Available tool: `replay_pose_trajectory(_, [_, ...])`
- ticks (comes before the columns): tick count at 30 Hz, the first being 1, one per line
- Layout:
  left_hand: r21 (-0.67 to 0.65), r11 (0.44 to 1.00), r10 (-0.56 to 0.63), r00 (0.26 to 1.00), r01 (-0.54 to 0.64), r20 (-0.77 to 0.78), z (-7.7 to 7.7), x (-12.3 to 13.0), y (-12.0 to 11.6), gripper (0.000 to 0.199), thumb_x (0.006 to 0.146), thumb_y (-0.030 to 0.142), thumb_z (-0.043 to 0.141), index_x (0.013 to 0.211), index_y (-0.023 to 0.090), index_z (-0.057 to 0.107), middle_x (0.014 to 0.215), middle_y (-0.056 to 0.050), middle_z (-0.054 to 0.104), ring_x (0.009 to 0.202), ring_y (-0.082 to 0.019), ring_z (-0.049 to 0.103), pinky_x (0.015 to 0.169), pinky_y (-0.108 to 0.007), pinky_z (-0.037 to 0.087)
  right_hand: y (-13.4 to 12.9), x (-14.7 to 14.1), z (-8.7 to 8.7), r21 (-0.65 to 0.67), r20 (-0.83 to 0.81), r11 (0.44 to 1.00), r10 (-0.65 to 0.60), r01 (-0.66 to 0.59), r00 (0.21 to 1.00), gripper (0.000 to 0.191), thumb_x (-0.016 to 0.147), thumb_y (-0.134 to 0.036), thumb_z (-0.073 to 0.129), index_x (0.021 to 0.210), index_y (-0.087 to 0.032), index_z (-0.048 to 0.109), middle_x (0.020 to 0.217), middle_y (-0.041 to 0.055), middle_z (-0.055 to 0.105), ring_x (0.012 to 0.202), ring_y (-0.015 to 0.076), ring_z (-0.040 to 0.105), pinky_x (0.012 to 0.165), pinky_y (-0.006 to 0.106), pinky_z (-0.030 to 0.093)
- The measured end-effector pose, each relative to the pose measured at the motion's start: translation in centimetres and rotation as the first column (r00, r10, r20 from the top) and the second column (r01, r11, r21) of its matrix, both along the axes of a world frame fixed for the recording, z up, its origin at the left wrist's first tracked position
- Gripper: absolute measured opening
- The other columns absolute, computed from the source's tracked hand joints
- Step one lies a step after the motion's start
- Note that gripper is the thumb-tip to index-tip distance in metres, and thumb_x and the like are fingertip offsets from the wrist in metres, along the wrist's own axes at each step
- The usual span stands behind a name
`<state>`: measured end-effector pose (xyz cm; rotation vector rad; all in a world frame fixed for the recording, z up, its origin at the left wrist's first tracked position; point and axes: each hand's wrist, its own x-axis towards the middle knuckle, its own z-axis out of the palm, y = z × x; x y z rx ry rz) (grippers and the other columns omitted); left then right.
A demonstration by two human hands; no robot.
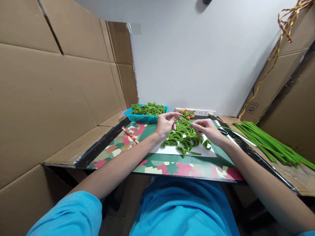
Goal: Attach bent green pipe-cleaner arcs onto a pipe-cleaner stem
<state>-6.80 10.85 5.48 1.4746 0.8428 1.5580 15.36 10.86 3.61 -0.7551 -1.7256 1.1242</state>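
A green pipe cleaner (185,121) stretches between my two hands, above the table. My left hand (166,124) pinches one end between thumb and fingers. The other end is in the closed fingers of my right hand (207,128). Below them, a pile of bent green pipe-cleaner pieces (183,135) lies on a white sheet (167,150). One piece with a straight tail (193,152) rests near the sheet's front edge.
A blue basket (145,118) full of curled green pieces stands at the back left. Orange pieces (187,114) lie behind my hands. Scissors (222,131) and long green pipe cleaners (273,142) are on the right. A red stick (130,135) lies left. Cardboard (61,85) walls the left side.
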Motion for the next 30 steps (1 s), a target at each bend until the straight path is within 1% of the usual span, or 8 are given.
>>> replay_pose_trajectory(5, [-0.054,0.998,-0.045,0.999,0.044,-0.018,0.3,-0.2,-0.1,0.051,0.082,0.058,0.081,0.104,0.011,0.080,0.092,-0.010,0.079,0.039,-0.005,0.055,0.034,-0.019,0.029,0.1,0.0,0.1,0.102,0.000,0.988,-0.119,0.118,0.993,0.048,0.080,-0.064,0.081,0.085,-0.017,0.077,0.056,-0.0029,0.052,0.046,0.0117,0.046,0.041,0.027,0.041])
replay_pose_trajectory(9, [-0.133,0.984,-0.133,0.985,0.117,-0.113,-0.2,-0.4,0.6,0.050,0.093,0.058,0.068,0.099,0.009,0.077,0.083,-0.009,0.076,0.037,-0.007,0.057,0.031,-0.019,0.028,0.1,0.3,0.1,0.257,0.082,0.947,-0.222,0.195,0.972,0.048,0.084,-0.065,0.076,0.086,-0.017,0.077,0.063,0.0013,0.062,0.047,0.0126,0.049,0.042,0.027,0.038])
replay_pose_trajectory(12, [-0.176,0.967,-0.214,0.959,0.182,-0.184,-0.8,-0.2,0.9,0.048,0.096,0.056,0.066,0.103,0.009,0.074,0.078,-0.007,0.074,0.036,-0.007,0.057,0.031,-0.018,0.028,0.1,0.4,0.0,0.408,0.143,0.890,-0.282,0.203,0.949,0.045,0.091,-0.062,0.072,0.087,-0.017,0.078,0.074,0.0059,0.071,0.061,0.0174,0.060,0.051,0.028,0.043])
replay_pose_trajectory(15, [-0.262,0.926,-0.325,0.928,0.273,-0.181,-1.1,0.1,0.5,0.046,0.096,0.055,0.068,0.109,0.011,0.071,0.082,-0.006,0.073,0.040,-0.008,0.060,0.032,-0.018,0.030,0.0,0.3,-0.1,0.502,0.178,0.847,-0.298,0.174,0.938,0.041,0.096,-0.057,0.067,0.088,-0.019,0.078,0.086,0.0082,0.076,0.074,0.0210,0.066,0.062,0.031,0.048])
replay_pose_trajectory(18, [-0.282,0.904,-0.370,0.919,0.323,-0.135,-1.2,0.3,0.0,0.043,0.092,0.052,0.074,0.107,0.013,0.069,0.086,-0.004,0.073,0.043,-0.007,0.060,0.034,-0.017,0.033,-0.1,0.2,-0.2,0.532,0.197,0.833,-0.297,0.153,0.934,0.039,0.098,-0.054,0.065,0.090,-0.019,0.078,0.090,0.0085,0.077,0.078,0.0216,0.068,0.065,0.031,0.048])
replay_pose_trajectory(22, [-0.255,0.917,-0.340,0.936,0.308,-0.093,-1.1,0.4,-0.1,0.046,0.086,0.053,0.081,0.104,0.014,0.066,0.091,-0.006,0.075,0.044,-0.006,0.060,0.035,-0.017,0.033,-0.2,0.2,-0.1,0.535,0.188,0.828,-0.312,0.169,0.931,0.040,0.098,-0.056,0.064,0.091,-0.019,0.078,0.088,0.0083,0.077,0.079,0.0223,0.068,0.067,0.032,0.049])
replay_pose_trajectory(26, [-0.253,0.916,-0.346,0.932,0.312,-0.104,-1.3,0.2,0.2,0.050,0.083,0.056,0.083,0.103,0.014,0.066,0.095,-0.008,0.076,0.045,-0.007,0.062,0.034,-0.017,0.033,-0.3,0.3,0.0,0.540,0.194,0.823,-0.324,0.176,0.926,0.041,0.098,-0.058,0.064,0.090,-0.021,0.078,0.089,0.0087,0.077,0.079,0.0232,0.068,0.069,0.034,0.049])
replay_pose_trajectory(30, [-0.270,0.894,-0.390,0.918,0.357,-0.076,-1.7,0.1,0.3,0.052,0.082,0.058,0.083,0.103,0.014,0.066,0.101,-0.010,0.077,0.049,-0.006,0.063,0.036,-0.016,0.036,-0.5,0.2,0.1,0.546,0.189,0.821,-0.315,0.167,0.930,0.040,0.098,-0.057,0.065,0.090,-0.021,0.079,0.087,0.0086,0.076,0.077,0.0226,0.066,0.069,0.034,0.049])
